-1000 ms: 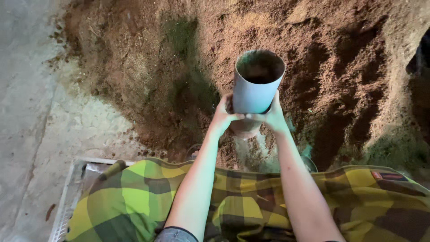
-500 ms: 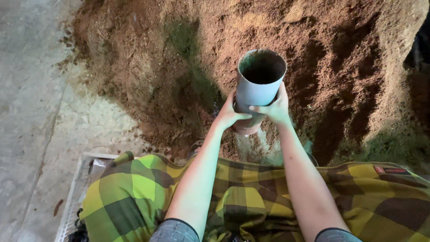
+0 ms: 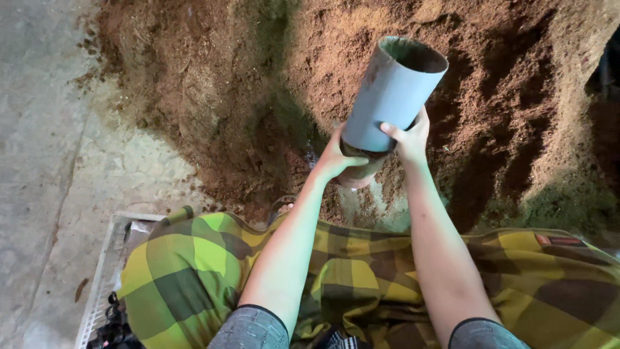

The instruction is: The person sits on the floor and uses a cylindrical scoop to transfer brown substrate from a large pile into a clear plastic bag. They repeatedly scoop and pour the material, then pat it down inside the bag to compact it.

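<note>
Both hands clamp grey tube (image 3: 394, 97) near base: left hand (image 3: 337, 156) fingers curl beneath, right hand (image 3: 408, 137) fingers wrap side. Tube tilted above brown soil heap (image 3: 213, 97); loose soil risks dropping from bottom onto checked cloth (image 3: 349, 278) if fingers loosen.

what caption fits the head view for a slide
Both hands, left hand and right hand, hold a tilted grey tube over brown soil.

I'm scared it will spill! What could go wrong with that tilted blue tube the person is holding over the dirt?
The grey-blue tube leans to the right, and both hands, the left hand and the right hand, grip only its bottom end, so it might tip further or slip. A pale bag peeks out under the tube; it could slide off and drop its filling onto the brown soil heap. Falling soil might also dirty the checked cloth.
</note>
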